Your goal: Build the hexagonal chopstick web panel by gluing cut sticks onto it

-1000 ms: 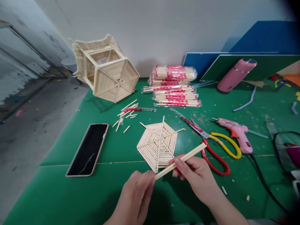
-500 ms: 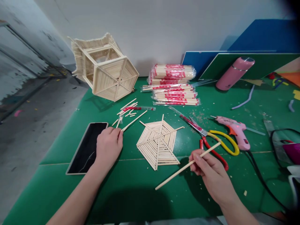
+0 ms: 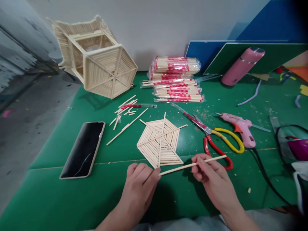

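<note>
My right hand (image 3: 211,175) pinches a single wooden chopstick (image 3: 183,166) that lies nearly level, just in front of a flat hexagonal panel of glued sticks (image 3: 160,142). My left hand (image 3: 141,181) is closed near the stick's left tip, thumb and fingers touching it. Another long chopstick (image 3: 127,126) lies loose on the green table (image 3: 72,199), left of the panel, beside several short stick offcuts (image 3: 125,110).
A black phone (image 3: 83,149) lies at the left. A hexagonal stick lantern frame (image 3: 96,64) rests on its side at the back left. Wrapped chopstick packs (image 3: 175,81), red-yellow scissors (image 3: 216,141), a pink glue gun (image 3: 240,126) and a pink bottle (image 3: 242,65) stand behind and right.
My left hand put one chopstick down by the offcuts and came back to the left tip of the stick in my right hand. That stick has swung to nearly level.
</note>
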`<act>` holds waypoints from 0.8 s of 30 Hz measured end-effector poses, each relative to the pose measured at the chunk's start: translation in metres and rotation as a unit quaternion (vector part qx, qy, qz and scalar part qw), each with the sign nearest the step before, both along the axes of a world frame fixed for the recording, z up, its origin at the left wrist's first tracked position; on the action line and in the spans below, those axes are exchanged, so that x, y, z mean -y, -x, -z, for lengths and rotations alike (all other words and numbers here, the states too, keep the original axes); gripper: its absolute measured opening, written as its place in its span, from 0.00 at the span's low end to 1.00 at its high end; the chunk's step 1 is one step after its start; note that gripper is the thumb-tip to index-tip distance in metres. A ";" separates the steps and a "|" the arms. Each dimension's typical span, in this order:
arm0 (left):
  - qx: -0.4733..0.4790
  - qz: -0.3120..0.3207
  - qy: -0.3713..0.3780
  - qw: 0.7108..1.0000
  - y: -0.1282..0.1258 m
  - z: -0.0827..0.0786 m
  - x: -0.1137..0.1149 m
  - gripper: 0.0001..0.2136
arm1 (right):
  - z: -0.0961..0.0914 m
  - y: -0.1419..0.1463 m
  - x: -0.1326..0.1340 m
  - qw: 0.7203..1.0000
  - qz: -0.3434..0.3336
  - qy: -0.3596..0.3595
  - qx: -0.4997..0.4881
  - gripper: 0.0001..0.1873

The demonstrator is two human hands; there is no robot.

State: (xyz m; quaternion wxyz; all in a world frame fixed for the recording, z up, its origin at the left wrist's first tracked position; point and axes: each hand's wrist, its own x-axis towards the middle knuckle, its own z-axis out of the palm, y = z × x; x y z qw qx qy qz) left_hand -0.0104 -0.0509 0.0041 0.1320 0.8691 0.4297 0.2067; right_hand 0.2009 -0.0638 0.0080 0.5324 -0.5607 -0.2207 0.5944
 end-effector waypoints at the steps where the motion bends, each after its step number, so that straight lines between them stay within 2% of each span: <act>1: -0.011 0.004 -0.005 1.000 0.002 0.002 -0.001 0.11 | 0.001 -0.004 -0.001 1.000 0.022 -0.006 0.016 0.10; 3: -0.028 0.011 -0.019 0.999 0.004 0.004 -0.004 0.12 | 0.003 -0.014 -0.002 0.990 0.088 -0.040 0.102 0.11; 4: -0.034 0.014 -0.027 0.999 0.005 0.004 -0.006 0.12 | 0.003 -0.019 -0.001 0.974 0.118 -0.065 0.182 0.13; 5: -0.040 0.016 -0.035 0.998 0.006 0.004 -0.007 0.12 | 0.002 -0.022 0.000 0.946 0.133 -0.092 0.281 0.15; 6: -0.045 0.018 -0.042 0.998 0.006 0.003 -0.008 0.12 | 0.001 -0.025 0.001 0.905 0.132 -0.122 0.385 0.16; 8: -0.059 0.021 -0.051 0.997 0.006 0.002 -0.009 0.12 | -0.001 -0.027 0.004 0.805 0.083 -0.184 0.558 0.15; 9: -0.066 0.023 -0.054 0.996 0.006 0.002 -0.010 0.11 | -0.002 -0.026 0.006 0.761 0.040 -0.214 0.611 0.14; 10: -0.072 0.026 -0.055 0.996 0.005 0.002 -0.010 0.11 | -0.002 -0.024 0.006 0.726 -0.008 -0.242 0.644 0.13; 12: -0.076 0.033 -0.057 0.995 0.004 0.003 -0.009 0.11 | 0.000 -0.020 0.006 0.681 -0.109 -0.275 0.670 0.13; 14: -0.075 0.038 -0.057 0.995 0.003 0.004 -0.009 0.10 | 0.004 -0.017 0.003 0.661 -0.194 -0.273 0.672 0.12; 16: -0.072 0.038 -0.054 0.995 0.001 0.005 -0.010 0.10 | 0.009 -0.016 0.000 0.656 -0.238 -0.265 0.665 0.11; 24: -0.001 0.011 -0.042 0.999 -0.002 0.005 -0.014 0.07 | 0.014 -0.027 -0.005 0.658 -0.250 -0.269 0.657 0.11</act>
